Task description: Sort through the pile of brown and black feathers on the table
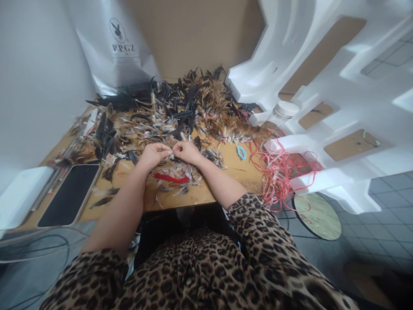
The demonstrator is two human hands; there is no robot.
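While I have bare table [248,174] at right toward its front edge, loose brown-and-black feathers [167,112] heap just beyond my left hand [155,153] and right hand [186,151], both pinched narrow, whether on anything I cannot tell.

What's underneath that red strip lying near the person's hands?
Pale feather bits show around the red strip, with the yellowish tabletop beyond them. Whatever lies directly beneath the strip is covered, so I can't tell.
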